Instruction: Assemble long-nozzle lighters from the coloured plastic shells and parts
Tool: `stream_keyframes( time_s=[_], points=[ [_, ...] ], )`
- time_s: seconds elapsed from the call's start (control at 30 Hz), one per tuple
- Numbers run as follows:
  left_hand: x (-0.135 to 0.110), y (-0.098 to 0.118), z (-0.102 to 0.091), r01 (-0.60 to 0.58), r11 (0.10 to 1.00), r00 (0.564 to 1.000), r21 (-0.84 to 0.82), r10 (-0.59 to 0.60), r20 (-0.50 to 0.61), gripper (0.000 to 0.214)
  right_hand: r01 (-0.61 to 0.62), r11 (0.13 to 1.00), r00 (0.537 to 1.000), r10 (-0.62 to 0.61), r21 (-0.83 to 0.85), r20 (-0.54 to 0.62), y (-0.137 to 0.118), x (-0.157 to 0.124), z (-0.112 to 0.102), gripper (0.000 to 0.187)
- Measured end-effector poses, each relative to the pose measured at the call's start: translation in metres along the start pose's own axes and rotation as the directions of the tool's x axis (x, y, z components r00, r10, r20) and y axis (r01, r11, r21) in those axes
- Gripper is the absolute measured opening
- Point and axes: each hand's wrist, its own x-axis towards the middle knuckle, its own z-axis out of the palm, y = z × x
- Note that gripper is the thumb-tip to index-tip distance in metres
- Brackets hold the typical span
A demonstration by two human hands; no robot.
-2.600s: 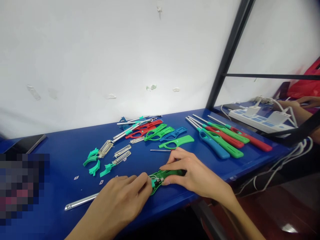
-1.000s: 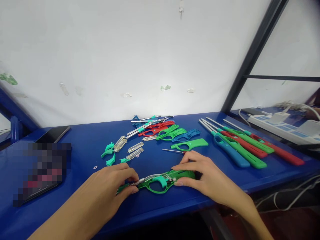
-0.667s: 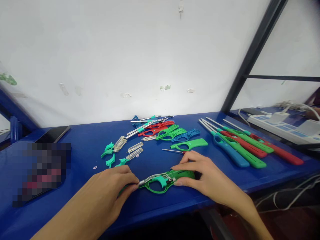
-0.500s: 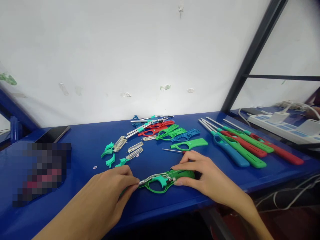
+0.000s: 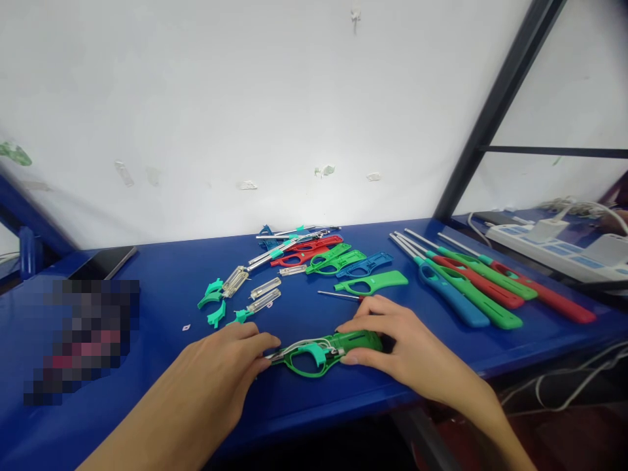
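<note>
A dark green lighter shell half (image 5: 338,347) lies on the blue table (image 5: 161,288) near its front edge, with a teal trigger and a thin white tube set in it. My right hand (image 5: 407,350) pins the shell's rear end between thumb and fingers. My left hand (image 5: 223,366) is closed on the metal nozzle at the shell's front end; most of the nozzle is hidden under the hand.
Several empty red, green and blue shell halves (image 5: 338,258) and metal rods lie behind. Clear gas tanks with teal triggers (image 5: 245,294) lie to the left. Several finished lighters (image 5: 466,281) lie at right. A phone (image 5: 105,261) and a power strip (image 5: 554,248) sit at the sides.
My left hand has slid the nozzle end a little rightward into the shell's front. Since 2.6 s ago the shell was turned trigger side up and the long metal tube went under my hand.
</note>
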Motion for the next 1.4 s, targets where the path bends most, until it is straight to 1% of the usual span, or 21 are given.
stream_keyframes(
  time_s=[0.1, 0.17, 0.23, 0.47, 0.63, 0.83, 0.97, 1.07, 1.13, 1.2, 1.3, 1.4],
  points=[
    [0.003, -0.001, -0.002, 0.085, 0.993, 0.991, -0.082, -0.076, 0.112, 0.037, 0.001, 1.000, 1.000, -0.001, -0.003, 0.002, 0.000, 0.000, 0.000, 0.025],
    [0.004, 0.000, -0.004, 0.103, 0.985, 0.983, -0.138, -0.080, 0.166, 0.038, 0.001, 1.000, 1.000, -0.001, -0.002, 0.004, 0.000, -0.001, 0.000, 0.025],
    [0.005, 0.002, -0.007, 0.104, 0.980, 0.979, -0.173, -0.070, 0.189, 0.041, 0.000, 1.000, 1.000, 0.000, 0.001, 0.006, -0.001, -0.001, 0.000, 0.024],
    [0.006, 0.005, -0.011, 0.079, 0.972, 0.977, -0.222, -0.031, 0.211, 0.048, 0.006, 1.000, 1.000, -0.006, 0.005, 0.006, -0.001, -0.001, 0.000, 0.024],
    [0.008, 0.006, -0.012, 0.109, 0.970, 0.965, -0.217, -0.051, 0.256, 0.047, 0.008, 1.000, 1.000, -0.008, 0.000, 0.006, -0.001, 0.000, 0.000, 0.023],
    [0.008, 0.007, -0.010, 0.124, 0.972, 0.956, -0.201, -0.063, 0.285, 0.048, 0.006, 1.000, 1.000, -0.006, -0.017, 0.009, -0.002, -0.001, 0.000, 0.024],
    [0.004, 0.003, -0.003, 0.118, 0.979, 0.966, -0.166, -0.075, 0.247, 0.052, 0.027, 0.999, 1.000, -0.027, -0.028, 0.009, -0.003, -0.001, -0.001, 0.032],
    [0.000, 0.000, 0.002, 0.124, 0.985, 0.969, -0.120, -0.094, 0.228, 0.067, 0.056, 0.998, 0.998, -0.056, -0.028, 0.017, -0.003, -0.002, -0.002, 0.035],
    [-0.001, 0.000, 0.002, 0.115, 0.988, 0.962, -0.103, -0.085, 0.260, 0.078, 0.069, 0.997, 0.997, -0.068, -0.031, 0.023, -0.003, -0.002, -0.002, 0.034],
    [-0.001, 0.000, 0.001, 0.102, 0.990, 0.953, -0.101, -0.068, 0.294, 0.083, 0.076, 0.996, 0.997, -0.075, -0.036, 0.026, -0.004, -0.002, -0.002, 0.031],
    [0.000, 0.001, 0.000, 0.108, 0.990, 0.949, -0.096, -0.073, 0.307, 0.083, 0.098, 0.994, 0.995, -0.098, -0.039, 0.019, -0.006, -0.002, -0.001, 0.029],
    [0.001, 0.001, -0.001, 0.115, 0.989, 0.947, -0.097, -0.080, 0.312, 0.079, 0.131, 0.990, 0.991, -0.133, -0.060, -0.032, -0.012, 0.000, -0.002, 0.015]
  ],
)
